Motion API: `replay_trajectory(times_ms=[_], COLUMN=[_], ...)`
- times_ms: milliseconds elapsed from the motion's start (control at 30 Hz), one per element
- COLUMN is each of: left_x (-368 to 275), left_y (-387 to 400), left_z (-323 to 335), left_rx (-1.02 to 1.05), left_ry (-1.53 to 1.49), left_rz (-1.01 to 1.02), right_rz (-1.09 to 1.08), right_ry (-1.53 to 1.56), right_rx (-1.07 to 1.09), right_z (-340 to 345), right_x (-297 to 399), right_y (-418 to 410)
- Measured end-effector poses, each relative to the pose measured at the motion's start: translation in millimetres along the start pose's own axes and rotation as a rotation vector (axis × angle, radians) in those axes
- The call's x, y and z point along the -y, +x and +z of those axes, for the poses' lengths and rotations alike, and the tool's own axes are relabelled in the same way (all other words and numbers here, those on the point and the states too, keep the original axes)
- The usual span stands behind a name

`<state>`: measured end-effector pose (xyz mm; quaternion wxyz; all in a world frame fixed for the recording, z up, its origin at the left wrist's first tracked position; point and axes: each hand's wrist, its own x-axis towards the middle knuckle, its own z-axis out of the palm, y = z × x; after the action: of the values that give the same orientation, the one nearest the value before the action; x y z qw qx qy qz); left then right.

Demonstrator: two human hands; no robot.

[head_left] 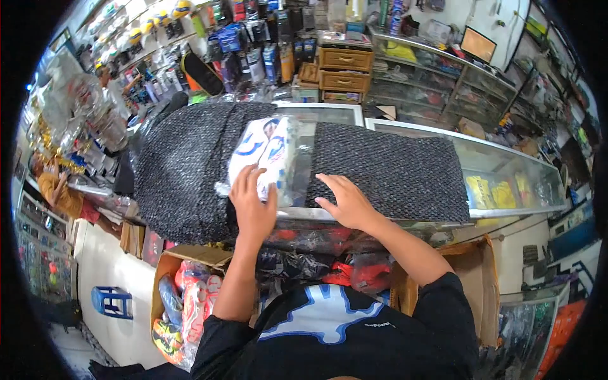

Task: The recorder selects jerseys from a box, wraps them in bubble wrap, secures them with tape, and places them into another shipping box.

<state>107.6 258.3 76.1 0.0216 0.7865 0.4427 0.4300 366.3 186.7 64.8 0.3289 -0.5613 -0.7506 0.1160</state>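
Black bubble wrap (389, 166) lies unrolled over a glass display counter, its thick roll (185, 166) bulging at the left. On the wrap, beside the roll, rests a clear plastic bag (289, 156) holding white items with blue markings (251, 145); what they are, I cannot tell. My left hand (251, 199) is over the near end of the bag, fingers spread; whether they touch it is unclear. Just right of the bag, my right hand (344, 202) hovers at or over the flat part of the wrap, thumb and fingers apart, holding nothing.
Cardboard boxes stand below the counter on both sides, the left one (216, 256) full of bagged shoes. A blue plastic stool (112, 302) is on the floor at the left. A person (64, 192) stands at the far left. Wooden drawers (345, 59) and glass shelves are behind the counter.
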Motion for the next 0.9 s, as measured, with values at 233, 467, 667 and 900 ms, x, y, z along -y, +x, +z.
replay_trajectory(times_ms=[233,467,667,900], left_x=[77.7,90.0,94.7,40.6], left_y=[8.2,33.2,34.2,30.5], left_z=[-22.0,-19.6,-10.7,-9.3], left_rx=[0.046,0.286,0.228,0.158], left_ry=[0.055,0.018,-0.056,-0.168], left_rz=[-0.248,-0.280,-0.218,-0.181], right_rz=[0.186,0.454,0.479,0.402], right_ry=[0.323,0.382,0.417,0.532], right_rx=[-0.027,-0.073,-0.115,-0.247], right_z=[58.9,90.6,101.5,59.4], right_x=[34.4,42.2,36.2,37.5], right_y=[53.2,99.8,103.7,66.8])
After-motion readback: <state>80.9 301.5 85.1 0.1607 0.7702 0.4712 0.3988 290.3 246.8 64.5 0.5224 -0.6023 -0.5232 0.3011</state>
